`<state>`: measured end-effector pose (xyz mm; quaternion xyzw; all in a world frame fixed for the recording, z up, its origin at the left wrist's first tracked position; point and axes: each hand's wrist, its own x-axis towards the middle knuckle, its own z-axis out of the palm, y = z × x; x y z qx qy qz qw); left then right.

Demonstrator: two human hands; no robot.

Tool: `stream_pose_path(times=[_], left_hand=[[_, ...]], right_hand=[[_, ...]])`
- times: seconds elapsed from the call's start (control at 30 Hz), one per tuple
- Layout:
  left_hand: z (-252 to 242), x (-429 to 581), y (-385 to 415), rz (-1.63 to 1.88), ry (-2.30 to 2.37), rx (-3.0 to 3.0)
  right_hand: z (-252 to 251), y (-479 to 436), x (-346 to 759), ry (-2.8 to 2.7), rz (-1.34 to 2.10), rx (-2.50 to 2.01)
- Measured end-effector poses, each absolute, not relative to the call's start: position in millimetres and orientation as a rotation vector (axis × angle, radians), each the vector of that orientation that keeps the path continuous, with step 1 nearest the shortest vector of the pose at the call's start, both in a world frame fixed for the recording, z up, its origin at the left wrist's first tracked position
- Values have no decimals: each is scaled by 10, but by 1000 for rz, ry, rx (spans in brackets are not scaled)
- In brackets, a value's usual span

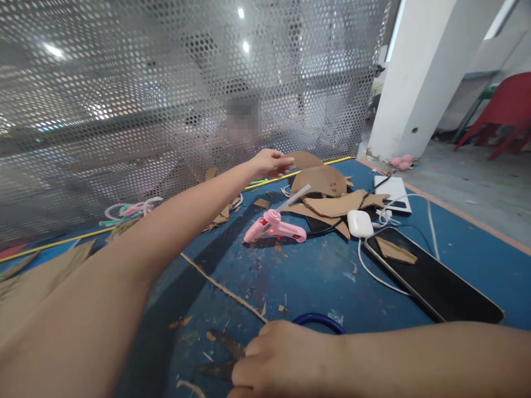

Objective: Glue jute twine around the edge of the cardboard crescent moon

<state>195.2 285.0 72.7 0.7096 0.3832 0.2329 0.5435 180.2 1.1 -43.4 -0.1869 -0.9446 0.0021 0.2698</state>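
Observation:
My left hand [271,163] is stretched far across the table. Its fingers are closed on the left edge of a rounded cardboard piece [307,160]. Close to me, my right hand [277,356] wraps around scissors [317,318] with a dark blue handle loop; their dark blades point left, spread apart. A thin cardboard strip [224,288] runs from mid-table to my right knuckles; whether it is gripped there I cannot tell. Between my hands lies a pink glue gun [274,228] with a clear glue stick standing out of its back and a red light lit.
More cut cardboard [336,203] is heaped behind the glue gun. At right are a black phone [433,276] with a cardboard scrap on it, a white earbud case [360,224], white cables and a white box [392,193]. A perforated metal screen [166,99] borders the far table edge.

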Motion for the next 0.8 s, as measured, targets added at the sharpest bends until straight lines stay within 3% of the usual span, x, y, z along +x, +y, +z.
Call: stream_pose_path(times=[0.4, 0.57, 0.7, 0.8], left_hand=[[1297, 660, 2561, 1252, 668, 1313], [1128, 55, 1843, 1141, 723, 1388], [582, -150, 1183, 610, 741, 1450], [240, -155, 884, 443, 742, 1340]], right_hand=[[-359, -43, 1824, -2659, 59, -447], [-121, -113, 1911, -2427, 275, -616], [59, 1, 2009, -1947, 500, -970], [79, 177, 2016, -1614, 573, -1219]])
